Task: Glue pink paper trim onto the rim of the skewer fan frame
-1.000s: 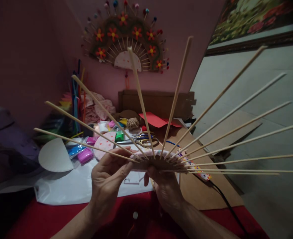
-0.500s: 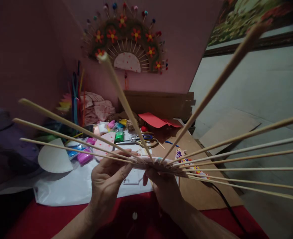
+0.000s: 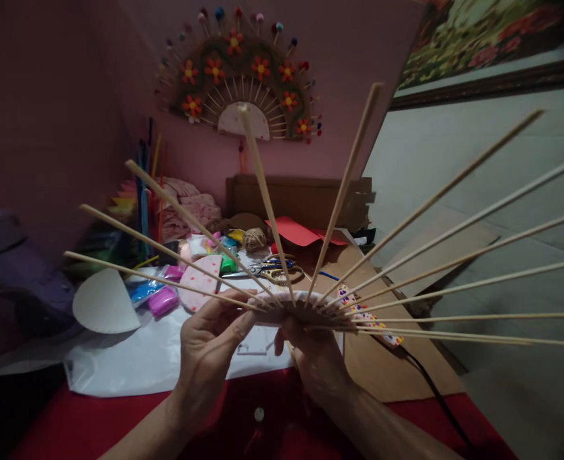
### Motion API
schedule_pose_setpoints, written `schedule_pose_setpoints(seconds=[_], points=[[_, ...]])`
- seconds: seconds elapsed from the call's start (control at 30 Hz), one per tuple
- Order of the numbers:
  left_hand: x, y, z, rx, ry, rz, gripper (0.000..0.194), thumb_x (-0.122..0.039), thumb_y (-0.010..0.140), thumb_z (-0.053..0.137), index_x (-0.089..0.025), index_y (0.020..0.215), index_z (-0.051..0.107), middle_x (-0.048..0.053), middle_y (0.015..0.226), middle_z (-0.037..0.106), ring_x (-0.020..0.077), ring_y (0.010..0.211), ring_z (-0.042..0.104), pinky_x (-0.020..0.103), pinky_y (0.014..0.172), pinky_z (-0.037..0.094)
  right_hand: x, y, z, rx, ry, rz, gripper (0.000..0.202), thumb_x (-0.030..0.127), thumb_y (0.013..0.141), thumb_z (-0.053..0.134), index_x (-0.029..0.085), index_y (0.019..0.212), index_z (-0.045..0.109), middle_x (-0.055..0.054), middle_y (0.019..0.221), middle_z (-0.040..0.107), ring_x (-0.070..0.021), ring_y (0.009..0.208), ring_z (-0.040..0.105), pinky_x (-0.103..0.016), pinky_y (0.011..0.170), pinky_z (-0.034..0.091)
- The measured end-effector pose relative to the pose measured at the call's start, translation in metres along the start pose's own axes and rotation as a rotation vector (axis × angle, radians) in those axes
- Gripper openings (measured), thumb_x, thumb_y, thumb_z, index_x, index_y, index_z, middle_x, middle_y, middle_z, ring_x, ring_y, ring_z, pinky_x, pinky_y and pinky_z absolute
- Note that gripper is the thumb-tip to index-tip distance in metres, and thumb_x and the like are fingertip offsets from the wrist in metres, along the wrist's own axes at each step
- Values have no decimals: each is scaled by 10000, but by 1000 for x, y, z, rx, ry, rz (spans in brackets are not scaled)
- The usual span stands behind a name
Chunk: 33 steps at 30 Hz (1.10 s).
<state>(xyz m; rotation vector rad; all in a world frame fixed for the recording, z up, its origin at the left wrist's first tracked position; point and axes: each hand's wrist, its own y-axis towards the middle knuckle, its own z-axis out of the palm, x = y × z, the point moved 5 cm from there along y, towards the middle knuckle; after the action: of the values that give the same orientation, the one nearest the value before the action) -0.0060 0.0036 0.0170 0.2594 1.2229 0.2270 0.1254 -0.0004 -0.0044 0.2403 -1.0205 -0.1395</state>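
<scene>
Between my two hands is a half-round cardboard piece (image 3: 305, 312) with spotted fabric along its far side. Several thin wooden sticks (image 3: 346, 172) fan out from its curved edge, away from me and to both sides. My left hand (image 3: 217, 332) pinches the piece's left end, thumb on the near side, close to the lowest left stick. My right hand (image 3: 315, 354) grips it from below near the middle, with the thumb pressed on the cardboard. The right hand's other fingers are partly hidden. Both hands hold the piece above the table.
A finished fan decoration (image 3: 243, 70) with flowers hangs on the wall. On the table lie scissors (image 3: 282, 271), a twine ball (image 3: 253, 239), red paper (image 3: 296, 231), a spotted half-round (image 3: 202, 281), a white half-round (image 3: 104, 300), bagged clay (image 3: 161, 300) and a patterned glue gun (image 3: 368, 316) with a cord.
The stick fan has tilted, so more of the cardboard's near face shows. The stick tips appear farther off, and the right-hand sticks have swung upward. Both hands keep their hold.
</scene>
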Motion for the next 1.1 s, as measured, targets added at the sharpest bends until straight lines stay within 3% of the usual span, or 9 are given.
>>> schedule_pose_setpoints(seconds=[0.37, 0.67, 0.97, 1.1], points=[[5, 0, 0, -8, 14, -83, 180, -164, 690, 667, -207, 865, 667, 17, 850, 670, 157, 780, 618, 249, 684, 512, -7, -1, -6, -127, 123, 83, 128, 244, 693, 692, 230, 816, 660, 23, 804, 625, -91, 594, 497, -173, 387, 413], [8, 3, 0, -33, 18, -125, 145, -216, 717, 648, -200, 858, 675, 17, 842, 683, 119, 767, 606, 196, 703, 470, -15, -4, -7, -157, 232, 329, 209, 245, 706, 682, 158, 881, 610, 1, 759, 602, -95, 559, 539, -181, 378, 398], [11, 4, -6, -96, 45, -134, 189, -270, 733, 622, -166, 885, 663, 40, 822, 673, 128, 728, 588, 210, 657, 458, -20, -2, -9, -234, 267, 353, 180, 196, 625, 737, 146, 693, 578, 31, 566, 561, -96, 449, 514, -179, 338, 382], [9, 4, -5, -114, 50, -139, 185, -281, 733, 618, -159, 863, 665, 49, 845, 675, 141, 742, 596, 214, 647, 463, -18, -1, -8, -242, 262, 323, 198, 184, 608, 746, 167, 706, 575, 47, 539, 557, -104, 428, 518, -177, 314, 376]])
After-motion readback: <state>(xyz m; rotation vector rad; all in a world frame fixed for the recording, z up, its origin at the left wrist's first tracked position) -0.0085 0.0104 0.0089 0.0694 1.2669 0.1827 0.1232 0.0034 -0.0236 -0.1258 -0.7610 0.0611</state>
